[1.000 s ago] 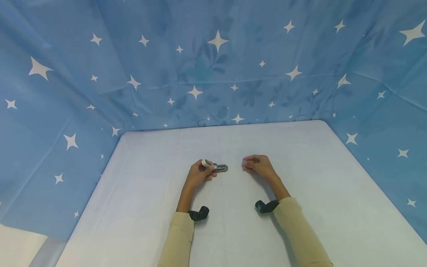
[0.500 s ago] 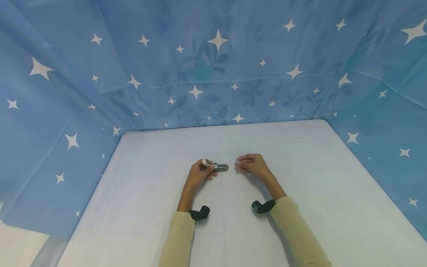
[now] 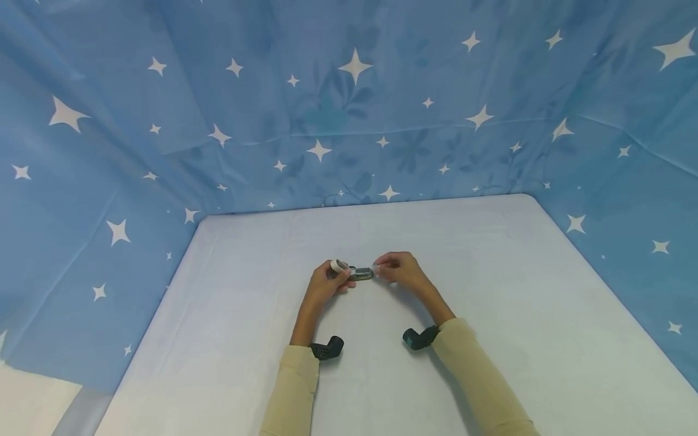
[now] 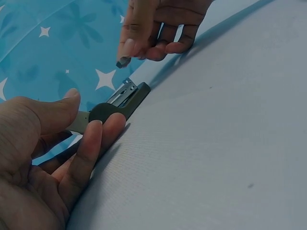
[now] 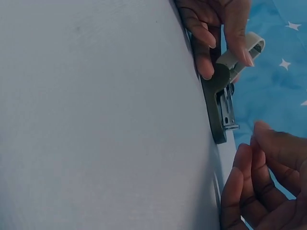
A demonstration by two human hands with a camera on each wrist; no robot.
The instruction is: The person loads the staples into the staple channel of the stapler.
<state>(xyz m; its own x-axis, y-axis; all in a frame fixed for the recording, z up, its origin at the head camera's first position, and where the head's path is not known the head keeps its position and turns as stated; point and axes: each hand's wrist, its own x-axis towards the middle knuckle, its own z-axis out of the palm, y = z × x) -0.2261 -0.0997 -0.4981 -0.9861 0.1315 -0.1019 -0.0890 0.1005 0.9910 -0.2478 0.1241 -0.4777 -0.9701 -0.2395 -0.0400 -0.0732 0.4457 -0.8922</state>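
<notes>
A small stapler [image 3: 362, 274] with a dark green base lies on the white table, its pale top cover [image 5: 255, 42] swung up and back so the metal magazine [image 5: 227, 109] is exposed. My left hand [image 3: 324, 285] grips its rear end, the thumb on the raised cover and fingers along the base. Just off the stapler's front end, my right hand [image 3: 402, 270] pinches a short grey strip of staples [image 4: 123, 62] between thumb and fingertips. In the left wrist view the strip is above the magazine's front end, with a gap between them. Fingers hide it in the right wrist view.
The white tabletop [image 3: 245, 303] spreads around both hands. A blue curtain with white stars [image 3: 338, 121] rises behind the table's back edge and along both sides. Dark wrist cameras [image 3: 327, 348] are strapped on both forearms.
My right hand has moved left with the staples, from well apart to right beside the stapler's front end. My left hand and the stapler have stayed in place.
</notes>
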